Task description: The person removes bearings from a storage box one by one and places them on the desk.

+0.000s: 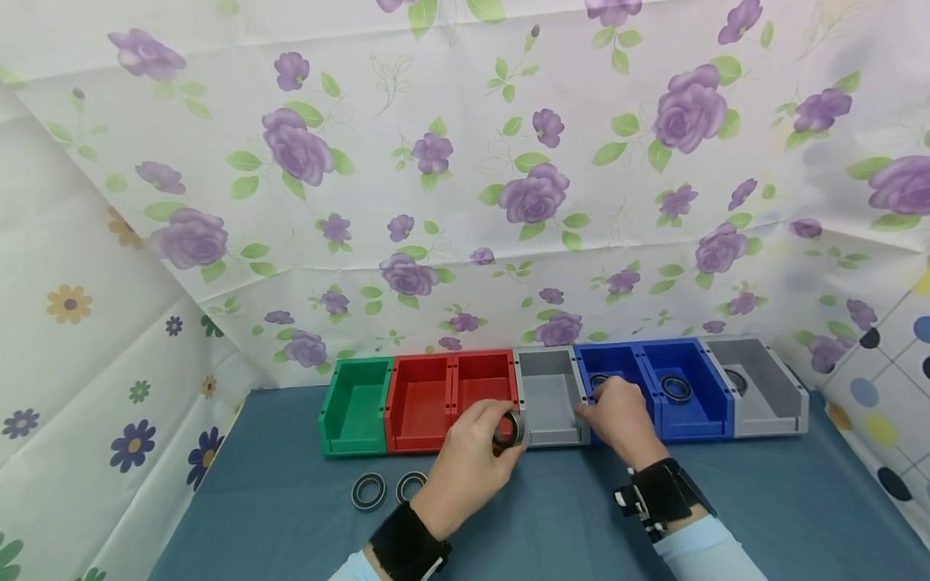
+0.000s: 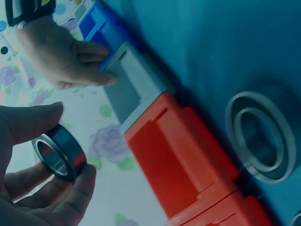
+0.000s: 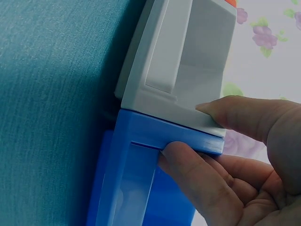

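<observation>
My left hand pinches a metal ball bearing between thumb and fingertips. In the head view it holds this ring over the front of the right red bin. My right hand is at the seam between the middle grey bin and the left blue bin. The right wrist view shows its thumb on the grey wall and its index finger inside the blue bin, pinching the adjoining walls. One bearing lies in that blue bin, partly behind the right hand.
Two bearings lie on the blue tablecloth, one partly behind the left hand. A green bin and another red bin stand at left. The right blue bin and end grey bin each hold a bearing.
</observation>
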Tool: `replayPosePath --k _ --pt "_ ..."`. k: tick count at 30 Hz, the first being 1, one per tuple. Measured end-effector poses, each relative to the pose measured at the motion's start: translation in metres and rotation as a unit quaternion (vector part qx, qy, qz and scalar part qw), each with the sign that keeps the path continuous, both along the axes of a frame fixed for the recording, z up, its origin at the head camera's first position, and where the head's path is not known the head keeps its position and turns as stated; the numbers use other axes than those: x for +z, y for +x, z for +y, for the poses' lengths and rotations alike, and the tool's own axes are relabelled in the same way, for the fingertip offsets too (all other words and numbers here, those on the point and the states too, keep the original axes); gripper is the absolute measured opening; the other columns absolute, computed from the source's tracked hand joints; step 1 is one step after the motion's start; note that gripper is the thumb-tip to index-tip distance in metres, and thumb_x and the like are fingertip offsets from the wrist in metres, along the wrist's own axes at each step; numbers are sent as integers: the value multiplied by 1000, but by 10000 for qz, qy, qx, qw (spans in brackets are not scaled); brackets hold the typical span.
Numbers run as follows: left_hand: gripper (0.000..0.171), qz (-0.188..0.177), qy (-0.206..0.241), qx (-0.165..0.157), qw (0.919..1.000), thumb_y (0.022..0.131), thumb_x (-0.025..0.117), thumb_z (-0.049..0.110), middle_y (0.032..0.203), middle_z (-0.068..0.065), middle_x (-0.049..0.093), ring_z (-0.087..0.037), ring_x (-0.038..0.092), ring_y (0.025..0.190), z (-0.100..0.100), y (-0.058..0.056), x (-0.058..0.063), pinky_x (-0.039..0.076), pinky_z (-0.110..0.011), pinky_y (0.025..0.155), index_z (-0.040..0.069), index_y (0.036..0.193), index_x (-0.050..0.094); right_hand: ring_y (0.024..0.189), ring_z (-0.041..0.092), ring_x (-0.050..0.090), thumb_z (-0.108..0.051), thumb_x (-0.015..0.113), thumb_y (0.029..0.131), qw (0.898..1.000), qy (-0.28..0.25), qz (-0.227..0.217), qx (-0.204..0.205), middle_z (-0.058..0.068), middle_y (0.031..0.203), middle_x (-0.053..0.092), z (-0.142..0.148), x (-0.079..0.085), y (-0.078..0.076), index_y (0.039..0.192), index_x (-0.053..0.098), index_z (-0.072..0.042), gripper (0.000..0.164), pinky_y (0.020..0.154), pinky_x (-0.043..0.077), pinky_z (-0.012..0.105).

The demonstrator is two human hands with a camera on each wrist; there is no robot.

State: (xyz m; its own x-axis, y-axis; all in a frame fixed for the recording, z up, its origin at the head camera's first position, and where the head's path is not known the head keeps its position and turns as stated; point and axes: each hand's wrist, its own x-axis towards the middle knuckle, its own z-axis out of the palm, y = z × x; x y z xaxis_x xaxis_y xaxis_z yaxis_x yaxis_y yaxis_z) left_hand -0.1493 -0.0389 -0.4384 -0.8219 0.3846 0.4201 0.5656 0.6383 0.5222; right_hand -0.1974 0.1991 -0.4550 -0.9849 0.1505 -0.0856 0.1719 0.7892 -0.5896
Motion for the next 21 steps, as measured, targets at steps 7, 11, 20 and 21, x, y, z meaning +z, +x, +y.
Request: replayPosePath --k 7,11,20,21 --pt "56 -477 -376 -121 9981 74 77 17 119 3 51 -7 48 106 -2 6 -16 40 -17 81 17 125 54 43 12 35 -29 68 82 10000 34 41 -3 -4 52 30 0 -1 0 55 40 -14 41 40 28 25" --pt "55 -706 -660 -143 9952 74 77 17 117 2 52 -9 49 103 1 8 -23 43 -20 80 17 125 56 42 12 35 -29 67 82 10000 40 22 -10 -4 52 30 1 -1 0 55 40 -14 41 40 29 25" --pt "53 -1195 -1678 -207 9783 72 79 22 110 2 56 -8 52 95 7 7 -38 48 -27 77 17 121 59 42 12 35 -28 67 82 10000 41 48 -16 -4 52 30 0 -3 0 55 40 -14 41 40 28 25" --pt "52 -1218 -1749 -232 9767 72 79 22 108 3 56 -8 51 93 7 7 -39 48 -27 77 16 120 59 42 12 34 -28 68 81 10000 46 72 -17 -4 51 29 0 -3 0 54 40 -14 41 40 28 25"
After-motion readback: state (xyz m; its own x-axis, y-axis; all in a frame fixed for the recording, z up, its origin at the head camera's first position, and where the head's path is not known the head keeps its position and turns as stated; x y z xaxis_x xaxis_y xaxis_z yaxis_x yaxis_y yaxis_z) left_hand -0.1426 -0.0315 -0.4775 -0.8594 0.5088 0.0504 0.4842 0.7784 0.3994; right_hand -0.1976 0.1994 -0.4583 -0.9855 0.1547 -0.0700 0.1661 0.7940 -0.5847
